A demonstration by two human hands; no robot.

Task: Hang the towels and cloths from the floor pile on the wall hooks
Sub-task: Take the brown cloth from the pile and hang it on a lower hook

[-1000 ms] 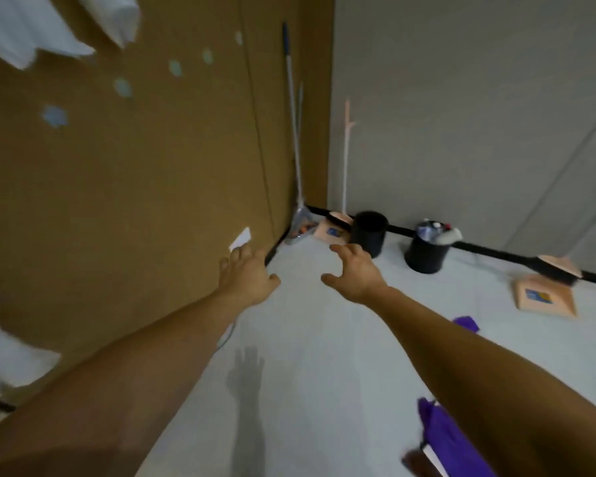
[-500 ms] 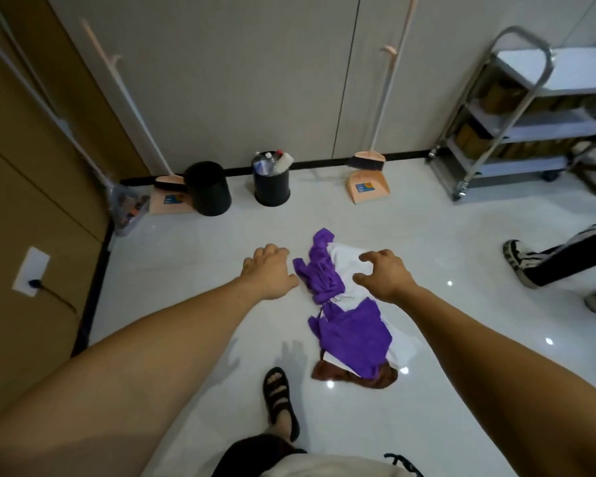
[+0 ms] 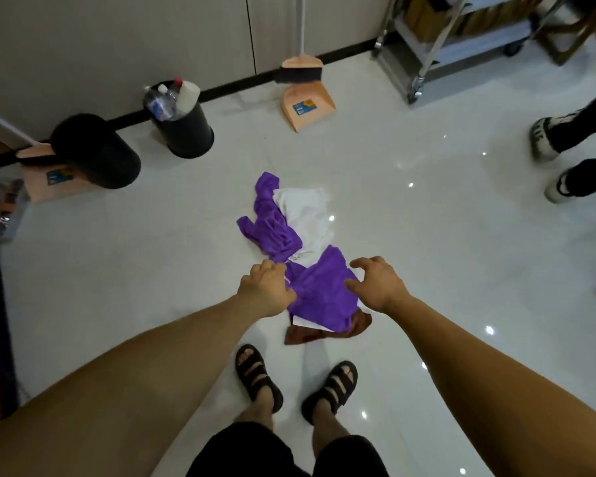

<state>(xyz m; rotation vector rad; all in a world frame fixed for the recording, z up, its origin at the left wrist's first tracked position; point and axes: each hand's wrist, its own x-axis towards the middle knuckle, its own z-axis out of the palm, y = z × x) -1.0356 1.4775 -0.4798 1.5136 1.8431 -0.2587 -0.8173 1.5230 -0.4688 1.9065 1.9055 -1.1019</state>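
Observation:
A pile of cloths lies on the white floor in front of my feet. It holds a near purple towel (image 3: 320, 290), a far purple cloth (image 3: 272, 222), a white cloth (image 3: 307, 211) and a brown cloth (image 3: 324, 333) at the bottom. My left hand (image 3: 267, 290) hovers over the near purple towel's left edge, fingers loosely bent, holding nothing. My right hand (image 3: 375, 282) hangs over its right edge with fingers spread and empty. No wall hooks are in view.
Two black bins (image 3: 97, 149) (image 3: 186, 129) stand by the wall at the left, the second full of bottles. A peach dustpan and broom (image 3: 305, 94) lean at the back. A metal cart (image 3: 437, 39) is at the top right. Another person's legs (image 3: 565, 142) stand at the right.
My view swung from the brown wall down to the floor pile. Both hands came down and nearer, from beside the far purple cloth to over the near purple towel.

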